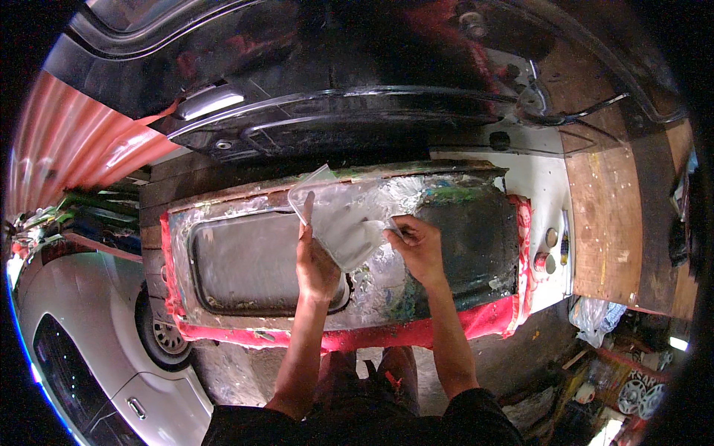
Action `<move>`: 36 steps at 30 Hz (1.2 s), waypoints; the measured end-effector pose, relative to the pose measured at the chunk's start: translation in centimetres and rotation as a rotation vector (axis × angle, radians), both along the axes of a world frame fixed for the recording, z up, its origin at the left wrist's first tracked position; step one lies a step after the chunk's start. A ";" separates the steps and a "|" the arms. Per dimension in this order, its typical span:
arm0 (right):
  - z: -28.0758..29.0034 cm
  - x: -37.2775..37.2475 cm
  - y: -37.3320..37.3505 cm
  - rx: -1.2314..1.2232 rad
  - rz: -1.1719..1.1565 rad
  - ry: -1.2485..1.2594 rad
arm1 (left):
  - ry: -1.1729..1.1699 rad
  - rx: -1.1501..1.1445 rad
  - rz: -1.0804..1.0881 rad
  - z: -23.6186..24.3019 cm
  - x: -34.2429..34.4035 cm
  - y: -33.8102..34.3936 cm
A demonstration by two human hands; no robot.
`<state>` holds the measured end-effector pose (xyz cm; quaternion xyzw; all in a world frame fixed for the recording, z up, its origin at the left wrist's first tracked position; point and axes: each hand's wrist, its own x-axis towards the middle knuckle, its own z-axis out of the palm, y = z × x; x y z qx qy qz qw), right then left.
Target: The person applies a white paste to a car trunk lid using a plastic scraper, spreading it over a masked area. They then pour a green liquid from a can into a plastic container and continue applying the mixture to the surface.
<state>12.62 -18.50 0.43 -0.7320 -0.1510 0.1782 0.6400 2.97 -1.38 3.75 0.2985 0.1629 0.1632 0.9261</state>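
My left hand [316, 266] holds a translucent, flat plastic sheet [323, 212] with rounded corners and pale smears of grey paste on it. My right hand [416, 245] pinches a small thin, flat piece [394, 227] at the sheet's right side. Beneath both hands lies a weathered rectangular panel [468, 253], blotched with white and green, with a recessed grey section [242, 260] at left and a dark section at right. A red cloth [524, 223] shows under its edges.
A black vehicle body [349, 67] spans the top. A silver car [100, 327] stands lower left, below red corrugated sheeting [89, 134]. Small cans [544, 262] sit on a white surface at right, beside wooden boards [606, 223]. Assorted clutter [632, 394] fills the lower right.
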 end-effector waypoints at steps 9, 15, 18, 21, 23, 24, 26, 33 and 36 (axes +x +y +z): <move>0.8 -2.5 2.0 -0.011 0.047 -0.004 | 0.020 0.145 0.078 -1.5 2.2 -1.6; 0.2 -2.7 2.0 0.077 0.047 0.108 | 0.116 0.239 0.111 -1.9 2.9 -2.3; 0.5 -2.5 2.0 0.146 0.046 0.293 | 0.167 0.329 0.119 -2.1 3.3 -2.4; -0.4 -2.3 1.9 0.278 0.026 0.436 | 0.189 0.348 0.109 -2.1 3.4 -2.6; -1.2 -2.3 1.9 0.383 -0.003 0.533 | 0.196 0.346 0.113 -3.2 3.2 -2.5; -1.3 -2.3 1.9 0.385 -0.022 0.569 | 0.198 0.338 0.110 -3.2 3.2 -2.6; -1.6 -2.1 2.1 0.390 -0.059 0.642 | 0.195 0.312 0.105 -3.2 3.0 -2.8; -0.9 -0.5 1.0 0.447 -0.177 0.675 | 0.166 0.289 0.273 -2.6 1.7 -3.2; -2.6 1.1 -0.8 0.345 -0.338 0.429 | 0.210 0.250 0.353 -3.6 -0.1 -1.0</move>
